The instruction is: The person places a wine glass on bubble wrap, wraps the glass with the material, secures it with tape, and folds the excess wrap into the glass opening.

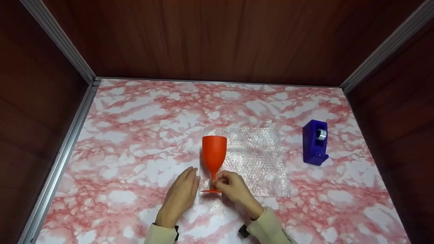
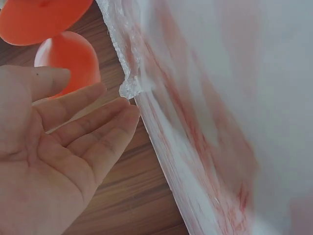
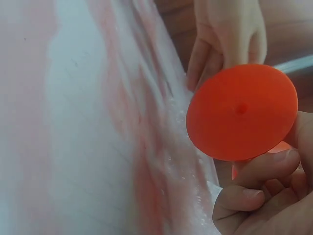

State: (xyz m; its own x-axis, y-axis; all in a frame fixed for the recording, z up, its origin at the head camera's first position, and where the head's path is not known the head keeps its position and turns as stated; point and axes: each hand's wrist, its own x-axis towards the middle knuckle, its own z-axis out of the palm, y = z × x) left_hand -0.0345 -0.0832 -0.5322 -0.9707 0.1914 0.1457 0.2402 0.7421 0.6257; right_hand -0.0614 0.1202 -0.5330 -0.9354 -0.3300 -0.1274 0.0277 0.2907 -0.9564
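Observation:
An orange goblet [image 1: 214,149] lies over the left part of a clear bubble wrap sheet [image 1: 256,162], its bowl away from me and its round foot towards me. With thumb and fingers my right hand [image 1: 236,187] pinches the stem just above the foot. In the right wrist view the underside of the foot [image 3: 242,129] faces the camera and hides part of the stem. My left hand [image 1: 180,191] is beside the sheet's left edge, fingers extended and holding nothing. The left wrist view shows its palm [image 2: 63,142], with the fingertips near the wrap's edge [image 2: 129,88].
A purple tape dispenser [image 1: 310,144] with a roll of clear tape stands on the right of the table. The red-and-white marbled tabletop [image 1: 135,135] is bounded by dark wooden panels [image 1: 217,40] and metal rails [image 1: 73,57] at the back and sides.

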